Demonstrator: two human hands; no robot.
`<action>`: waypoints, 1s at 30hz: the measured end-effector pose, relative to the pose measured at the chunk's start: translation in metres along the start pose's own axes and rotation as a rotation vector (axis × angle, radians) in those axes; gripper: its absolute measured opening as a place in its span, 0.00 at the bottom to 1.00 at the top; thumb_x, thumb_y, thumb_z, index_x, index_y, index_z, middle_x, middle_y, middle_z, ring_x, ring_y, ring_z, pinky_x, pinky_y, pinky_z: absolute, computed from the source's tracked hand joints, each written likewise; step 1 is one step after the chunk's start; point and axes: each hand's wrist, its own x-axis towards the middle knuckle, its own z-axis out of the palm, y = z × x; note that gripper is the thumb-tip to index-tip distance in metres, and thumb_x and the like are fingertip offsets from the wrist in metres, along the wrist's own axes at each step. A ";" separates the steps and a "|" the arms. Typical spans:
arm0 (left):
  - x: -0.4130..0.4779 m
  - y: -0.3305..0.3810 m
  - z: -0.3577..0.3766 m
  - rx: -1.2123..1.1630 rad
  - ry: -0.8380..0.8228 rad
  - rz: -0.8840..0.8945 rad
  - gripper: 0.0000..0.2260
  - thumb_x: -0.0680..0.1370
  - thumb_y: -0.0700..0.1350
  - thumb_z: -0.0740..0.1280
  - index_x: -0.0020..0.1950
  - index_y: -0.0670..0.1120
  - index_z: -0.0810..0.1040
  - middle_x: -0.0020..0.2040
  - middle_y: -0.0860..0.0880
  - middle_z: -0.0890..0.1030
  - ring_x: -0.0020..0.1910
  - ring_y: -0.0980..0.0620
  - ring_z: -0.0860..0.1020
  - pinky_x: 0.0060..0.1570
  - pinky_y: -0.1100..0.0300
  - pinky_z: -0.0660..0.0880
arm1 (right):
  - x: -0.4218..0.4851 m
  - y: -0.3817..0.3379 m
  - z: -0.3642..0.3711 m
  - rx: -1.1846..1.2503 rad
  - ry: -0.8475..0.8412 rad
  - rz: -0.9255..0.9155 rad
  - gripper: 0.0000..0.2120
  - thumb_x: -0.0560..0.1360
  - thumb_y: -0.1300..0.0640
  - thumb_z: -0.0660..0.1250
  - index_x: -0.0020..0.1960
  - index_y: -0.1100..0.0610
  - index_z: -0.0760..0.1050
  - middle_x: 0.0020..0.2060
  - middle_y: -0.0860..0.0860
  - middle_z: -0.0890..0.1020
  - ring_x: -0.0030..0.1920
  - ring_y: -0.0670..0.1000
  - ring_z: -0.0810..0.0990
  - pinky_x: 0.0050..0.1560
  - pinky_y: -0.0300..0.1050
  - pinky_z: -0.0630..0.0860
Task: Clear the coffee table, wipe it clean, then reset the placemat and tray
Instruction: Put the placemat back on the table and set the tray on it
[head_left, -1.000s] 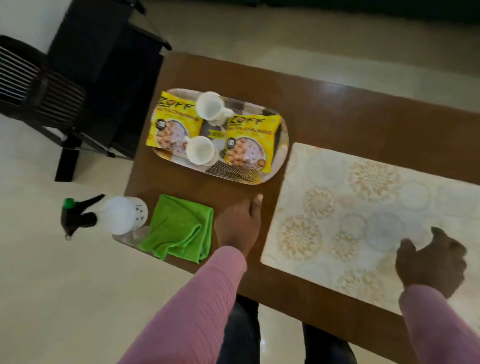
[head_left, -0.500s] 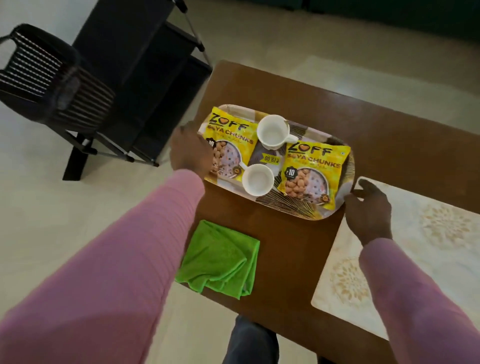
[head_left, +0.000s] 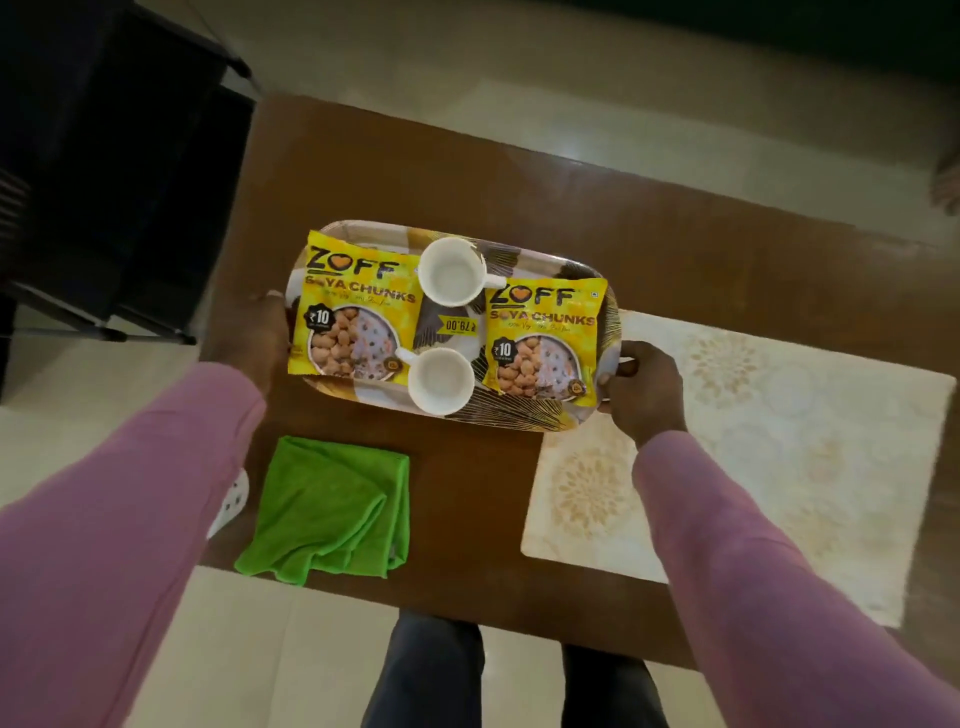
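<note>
A patterned oval tray (head_left: 524, 415) sits over the brown coffee table (head_left: 467, 171). It carries two yellow soya chunk packets (head_left: 353, 306) and two white cups (head_left: 451, 279). My left hand (head_left: 260, 343) grips the tray's left end and my right hand (head_left: 641, 387) grips its right end. A cream floral placemat (head_left: 753, 441) lies on the table to the right, under the tray's right corner. A folded green cloth (head_left: 332, 514) lies at the near left edge. Whether the tray is touching the table, I cannot tell.
A white spray bottle (head_left: 231, 501) peeks out from under my left sleeve at the table's left corner. A black stand and chair (head_left: 114, 166) are on the floor to the left. My legs (head_left: 431, 670) are against the near edge.
My hands left the table and placemat, reached the tray's two ends and closed on them. The view has shifted closer over the tray.
</note>
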 end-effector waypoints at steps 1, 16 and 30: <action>-0.010 -0.002 0.007 0.033 0.000 0.043 0.16 0.73 0.55 0.62 0.52 0.46 0.81 0.47 0.45 0.82 0.47 0.42 0.80 0.50 0.53 0.76 | -0.001 0.011 -0.012 0.003 0.016 0.008 0.07 0.74 0.58 0.65 0.51 0.51 0.77 0.40 0.53 0.84 0.40 0.57 0.83 0.44 0.60 0.81; -0.238 -0.032 0.173 -0.129 -0.328 -0.071 0.09 0.79 0.41 0.65 0.39 0.48 0.78 0.42 0.45 0.82 0.38 0.48 0.80 0.38 0.52 0.81 | -0.007 0.205 -0.220 -0.044 0.155 0.160 0.08 0.75 0.62 0.66 0.49 0.51 0.77 0.41 0.57 0.83 0.43 0.62 0.83 0.47 0.64 0.79; -0.254 -0.035 0.204 -0.145 -0.325 -0.095 0.11 0.79 0.41 0.62 0.39 0.50 0.79 0.48 0.44 0.83 0.49 0.43 0.82 0.50 0.43 0.80 | 0.005 0.225 -0.245 -0.093 0.085 0.135 0.14 0.76 0.60 0.66 0.61 0.57 0.76 0.48 0.58 0.84 0.45 0.59 0.82 0.48 0.60 0.80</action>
